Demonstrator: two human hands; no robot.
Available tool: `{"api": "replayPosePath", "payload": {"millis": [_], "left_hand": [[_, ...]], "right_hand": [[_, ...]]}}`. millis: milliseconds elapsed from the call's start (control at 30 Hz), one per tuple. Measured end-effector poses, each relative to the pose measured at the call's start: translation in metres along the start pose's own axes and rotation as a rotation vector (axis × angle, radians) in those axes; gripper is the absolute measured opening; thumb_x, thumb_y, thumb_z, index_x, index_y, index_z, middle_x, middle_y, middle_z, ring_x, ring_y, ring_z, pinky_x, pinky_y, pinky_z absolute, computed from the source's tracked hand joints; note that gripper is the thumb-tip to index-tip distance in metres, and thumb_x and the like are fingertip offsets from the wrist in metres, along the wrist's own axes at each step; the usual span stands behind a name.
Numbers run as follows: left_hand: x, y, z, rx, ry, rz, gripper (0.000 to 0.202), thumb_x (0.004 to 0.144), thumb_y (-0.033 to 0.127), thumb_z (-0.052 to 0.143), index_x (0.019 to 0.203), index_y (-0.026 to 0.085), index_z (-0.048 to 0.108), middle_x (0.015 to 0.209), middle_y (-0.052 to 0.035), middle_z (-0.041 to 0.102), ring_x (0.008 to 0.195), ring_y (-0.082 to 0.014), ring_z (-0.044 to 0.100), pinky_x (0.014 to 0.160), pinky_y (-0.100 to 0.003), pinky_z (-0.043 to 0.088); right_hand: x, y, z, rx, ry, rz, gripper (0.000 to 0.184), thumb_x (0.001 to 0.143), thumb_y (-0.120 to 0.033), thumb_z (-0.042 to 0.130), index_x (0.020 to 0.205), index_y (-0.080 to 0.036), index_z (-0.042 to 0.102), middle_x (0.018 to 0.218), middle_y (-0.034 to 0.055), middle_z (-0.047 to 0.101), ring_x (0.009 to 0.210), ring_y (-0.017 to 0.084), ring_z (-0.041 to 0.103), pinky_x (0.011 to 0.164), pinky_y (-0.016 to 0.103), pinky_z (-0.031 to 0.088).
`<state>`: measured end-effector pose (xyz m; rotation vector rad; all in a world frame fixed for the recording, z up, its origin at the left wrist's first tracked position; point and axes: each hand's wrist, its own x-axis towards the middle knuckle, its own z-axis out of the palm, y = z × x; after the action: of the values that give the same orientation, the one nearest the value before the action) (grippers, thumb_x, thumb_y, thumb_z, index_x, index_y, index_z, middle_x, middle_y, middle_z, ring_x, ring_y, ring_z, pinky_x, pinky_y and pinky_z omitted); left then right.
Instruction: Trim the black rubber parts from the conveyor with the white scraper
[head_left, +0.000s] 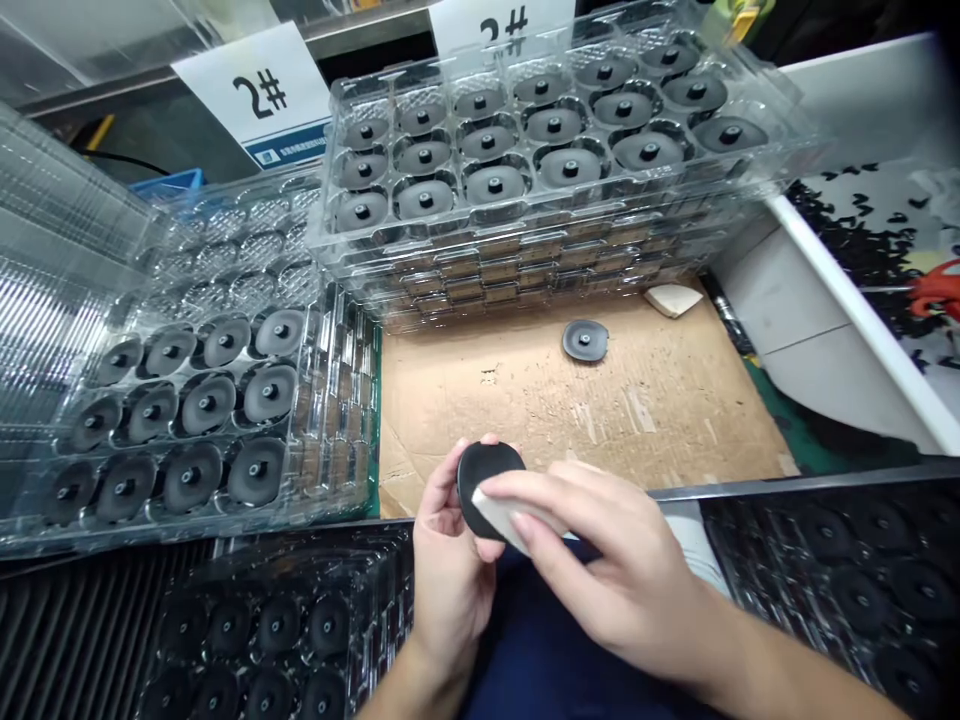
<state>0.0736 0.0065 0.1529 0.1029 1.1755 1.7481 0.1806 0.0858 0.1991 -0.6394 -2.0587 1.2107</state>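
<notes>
My left hand is closed around a round black disc, held upright near the front edge of the cardboard. My right hand pinches a small white block and presses it flat against the disc's face. One more grey disc with a centre knob lies loose on the brown cardboard sheet.
A stack of clear plastic trays filled with discs stands at the back. Another part-filled clear tray sits on the left. Dark trays lie at the front left and front right. A white wedge-shaped piece rests by the stack.
</notes>
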Motion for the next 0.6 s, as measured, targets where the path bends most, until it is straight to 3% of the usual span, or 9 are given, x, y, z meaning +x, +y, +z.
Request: {"api": "replayPosePath", "payload": {"millis": [167, 267, 367, 467, 533, 600], "left_hand": [[0.004, 0.003, -0.006, -0.026, 0.023, 0.033, 0.063, 0.041, 0.034, 0.088, 0.101, 0.031, 0.068, 0.107, 0.0001, 0.072, 0.101, -0.0219, 0.066, 0.084, -0.024, 0.052], [0.006, 0.002, -0.003, -0.037, 0.001, 0.005, 0.064, 0.041, 0.034, 0.088, 0.102, 0.031, 0.069, 0.107, 0.0001, 0.072, 0.1, -0.0206, 0.067, 0.085, -0.023, 0.052], [0.004, 0.0, 0.003, -0.044, -0.015, -0.007, 0.061, 0.044, 0.032, 0.088, 0.101, 0.032, 0.069, 0.105, 0.001, 0.073, 0.096, -0.0177, 0.068, 0.085, -0.021, 0.052], [0.001, 0.0, 0.003, -0.032, -0.022, -0.03, 0.059, 0.045, 0.034, 0.087, 0.101, 0.03, 0.069, 0.098, 0.0006, 0.074, 0.094, -0.017, 0.067, 0.086, -0.023, 0.052], [0.0, 0.0, -0.001, -0.04, -0.026, -0.047, 0.057, 0.049, 0.037, 0.086, 0.103, 0.029, 0.069, 0.099, 0.0002, 0.073, 0.094, -0.0176, 0.067, 0.09, -0.026, 0.051], [-0.001, 0.0, -0.005, -0.072, -0.014, -0.04, 0.055, 0.052, 0.037, 0.084, 0.104, 0.031, 0.068, 0.104, 0.0014, 0.072, 0.096, -0.0173, 0.066, 0.092, -0.026, 0.05]], "right_hand": [[-0.025, 0.037, -0.009, 0.03, 0.0, 0.405, 0.018, 0.086, -0.024, 0.054, 0.094, -0.022, 0.07, 0.091, 0.0028, 0.073, 0.079, 0.017, 0.068, 0.061, 0.024, 0.054], [-0.029, 0.044, -0.017, -0.01, 0.081, 0.478, 0.018, 0.087, -0.028, 0.055, 0.097, -0.023, 0.07, 0.096, 0.0024, 0.073, 0.082, 0.018, 0.068, 0.061, 0.024, 0.054], [-0.016, 0.026, -0.015, -0.037, 0.163, 0.316, 0.019, 0.088, -0.023, 0.054, 0.102, -0.025, 0.067, 0.098, 0.0011, 0.071, 0.083, 0.015, 0.066, 0.06, 0.022, 0.051], [-0.001, 0.006, -0.001, -0.067, 0.158, -0.016, 0.024, 0.088, -0.016, 0.049, 0.108, -0.018, 0.062, 0.092, 0.0052, 0.07, 0.078, 0.015, 0.062, 0.067, 0.027, 0.049], [0.004, 0.0, 0.009, -0.053, 0.056, -0.129, 0.025, 0.088, -0.012, 0.046, 0.108, -0.013, 0.061, 0.085, 0.0068, 0.069, 0.072, 0.016, 0.06, 0.067, 0.03, 0.048], [0.006, 0.001, 0.015, -0.014, -0.121, -0.094, 0.023, 0.088, -0.01, 0.045, 0.103, -0.014, 0.062, 0.082, 0.0048, 0.069, 0.069, 0.014, 0.058, 0.065, 0.028, 0.046]]}}
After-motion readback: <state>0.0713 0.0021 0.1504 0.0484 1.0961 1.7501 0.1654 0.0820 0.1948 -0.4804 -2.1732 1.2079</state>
